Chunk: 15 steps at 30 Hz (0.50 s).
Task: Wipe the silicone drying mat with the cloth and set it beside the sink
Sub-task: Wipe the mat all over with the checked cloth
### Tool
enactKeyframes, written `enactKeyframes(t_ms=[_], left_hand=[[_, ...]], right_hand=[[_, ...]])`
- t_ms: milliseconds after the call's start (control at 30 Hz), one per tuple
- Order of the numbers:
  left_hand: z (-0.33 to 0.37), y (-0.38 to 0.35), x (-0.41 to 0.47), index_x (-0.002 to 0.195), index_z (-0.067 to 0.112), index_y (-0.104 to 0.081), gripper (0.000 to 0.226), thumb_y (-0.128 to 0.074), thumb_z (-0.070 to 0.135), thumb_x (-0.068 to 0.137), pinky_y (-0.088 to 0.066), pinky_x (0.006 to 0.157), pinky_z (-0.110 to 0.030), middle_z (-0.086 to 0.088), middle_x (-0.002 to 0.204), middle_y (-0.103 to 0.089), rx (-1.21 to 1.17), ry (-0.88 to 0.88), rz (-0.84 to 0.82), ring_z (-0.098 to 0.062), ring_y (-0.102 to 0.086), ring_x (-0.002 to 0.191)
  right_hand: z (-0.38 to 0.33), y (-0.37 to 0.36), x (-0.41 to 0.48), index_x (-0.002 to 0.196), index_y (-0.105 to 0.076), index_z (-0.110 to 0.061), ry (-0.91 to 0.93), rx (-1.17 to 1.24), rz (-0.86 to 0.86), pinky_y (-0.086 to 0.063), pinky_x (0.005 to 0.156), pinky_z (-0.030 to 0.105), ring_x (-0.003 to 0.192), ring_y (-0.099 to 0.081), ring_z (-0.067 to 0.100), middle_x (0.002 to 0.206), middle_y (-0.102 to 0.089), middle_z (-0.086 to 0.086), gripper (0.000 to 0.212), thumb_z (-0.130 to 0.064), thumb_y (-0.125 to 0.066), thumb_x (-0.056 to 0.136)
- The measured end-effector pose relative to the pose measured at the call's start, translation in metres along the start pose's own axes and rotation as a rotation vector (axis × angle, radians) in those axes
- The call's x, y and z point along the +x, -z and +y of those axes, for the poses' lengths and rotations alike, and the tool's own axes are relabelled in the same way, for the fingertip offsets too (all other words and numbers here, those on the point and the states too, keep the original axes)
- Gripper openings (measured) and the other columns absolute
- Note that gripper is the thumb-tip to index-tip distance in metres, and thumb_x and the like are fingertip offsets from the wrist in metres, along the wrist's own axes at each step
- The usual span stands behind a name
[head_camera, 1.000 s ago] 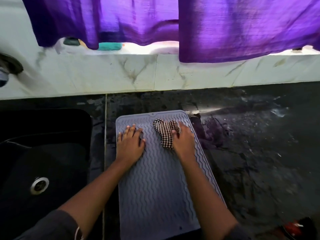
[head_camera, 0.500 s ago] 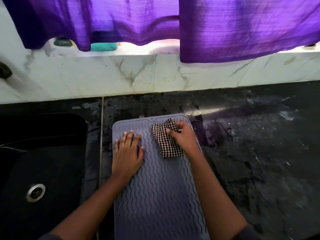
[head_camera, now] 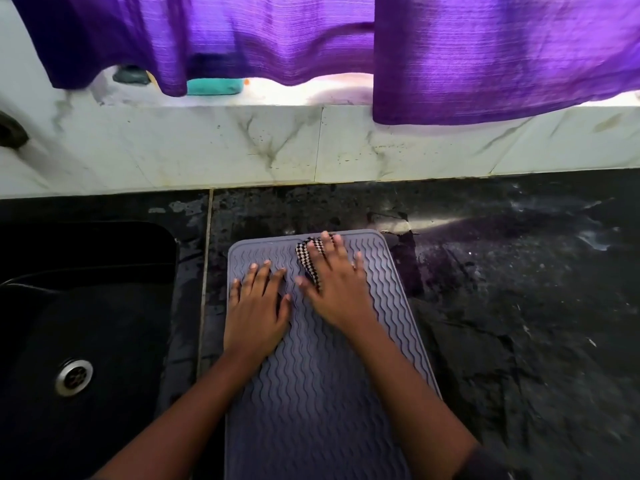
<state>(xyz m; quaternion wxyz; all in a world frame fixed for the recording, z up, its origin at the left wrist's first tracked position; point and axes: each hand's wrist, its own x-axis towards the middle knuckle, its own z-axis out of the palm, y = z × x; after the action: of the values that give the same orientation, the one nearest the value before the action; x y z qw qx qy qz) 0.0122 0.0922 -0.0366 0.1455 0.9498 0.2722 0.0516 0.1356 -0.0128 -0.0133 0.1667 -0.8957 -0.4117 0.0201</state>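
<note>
A grey silicone drying mat (head_camera: 311, 393) with wavy ridges lies flat on the dark counter, just right of the black sink (head_camera: 79, 306). My left hand (head_camera: 258, 306) rests flat on the mat's upper left part, fingers spread. My right hand (head_camera: 336, 282) lies flat on top of a black-and-white checked cloth (head_camera: 306, 259) near the mat's far edge. Most of the cloth is hidden under the palm and fingers; only its left side shows.
The sink's metal drain (head_camera: 73, 376) sits at the lower left. A marble backsplash (head_camera: 277, 147) runs along the back, with purple curtains (head_camera: 485, 57) hanging over a sill that holds a teal sponge (head_camera: 214, 86). Dark wet counter (head_camera: 519, 289) extends to the right.
My right hand has flattened over the cloth and pushed it toward the mat's far edge. The left hand has stayed pressed on the mat.
</note>
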Motion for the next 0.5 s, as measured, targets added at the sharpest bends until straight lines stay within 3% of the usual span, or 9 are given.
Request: enactKeyframes(t_ms=[167,500], left_hand=[[0.000,-0.002,0.001,0.142,0.023,-0.035,0.061,-0.017,0.048,0.089,-0.015,0.115,-0.047,-0.005,0.153,-0.031,0.000,0.006,0.005,-0.023,-0.019,0.144],[0.000,-0.002,0.000,0.141,0.023,-0.036,0.062,-0.018,0.049,0.088,-0.013,0.116,-0.046,-0.004,0.153,-0.031,0.014,0.007,0.015,-0.022,-0.020,0.144]], right_hand=[[-0.004,-0.020,0.017,0.149,-0.016,-0.026,-0.064,-0.112,-0.114,-0.010,0.113,0.056,0.146,-0.002,0.029,0.159,-0.010,0.006,0.065,-0.054,-0.034,0.093],[-0.023,0.017,-0.024,0.149,-0.015,-0.013,-0.106,-0.188,-0.328,-0.030,0.110,0.048,0.143,-0.011,0.035,0.157,-0.012,0.014,0.053,-0.013,-0.032,0.099]])
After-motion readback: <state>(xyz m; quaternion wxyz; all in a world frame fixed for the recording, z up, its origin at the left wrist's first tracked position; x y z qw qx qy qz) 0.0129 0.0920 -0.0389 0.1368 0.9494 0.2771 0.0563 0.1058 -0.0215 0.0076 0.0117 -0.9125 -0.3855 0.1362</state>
